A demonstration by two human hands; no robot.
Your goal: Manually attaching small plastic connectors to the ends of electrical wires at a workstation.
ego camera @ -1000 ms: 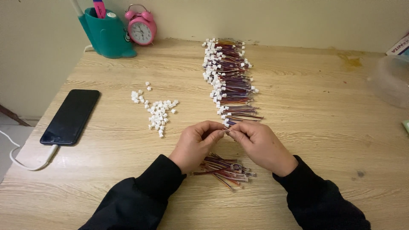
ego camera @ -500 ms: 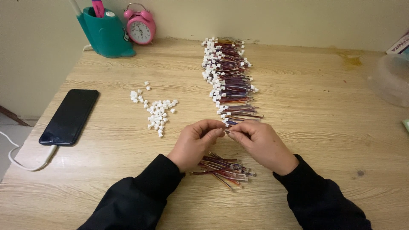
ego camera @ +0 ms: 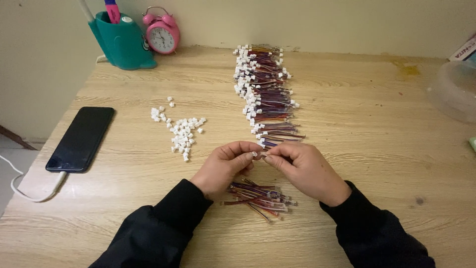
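My left hand [ego camera: 225, 166] and my right hand [ego camera: 303, 168] meet fingertip to fingertip over the wooden desk [ego camera: 367, 129]. Between them they pinch a small white connector [ego camera: 256, 154] and a short wire lead. A loose bundle of coloured wire leads [ego camera: 259, 195] lies just below the hands. Directly beyond the hands a long row of wire leads with white connectors [ego camera: 263, 89] runs to the desk's back edge. A scatter of small white connector housings [ego camera: 180, 130] sits to the left.
A black phone [ego camera: 81, 139] on a white cable [ego camera: 29, 191] lies at the left edge. A teal pen holder [ego camera: 122, 42] and a pink alarm clock [ego camera: 161, 34] stand at the back left. A clear plastic container [ego camera: 455, 89] is at the right.
Both hands stay in the same spot; only the fingertips shift slightly around the connector.
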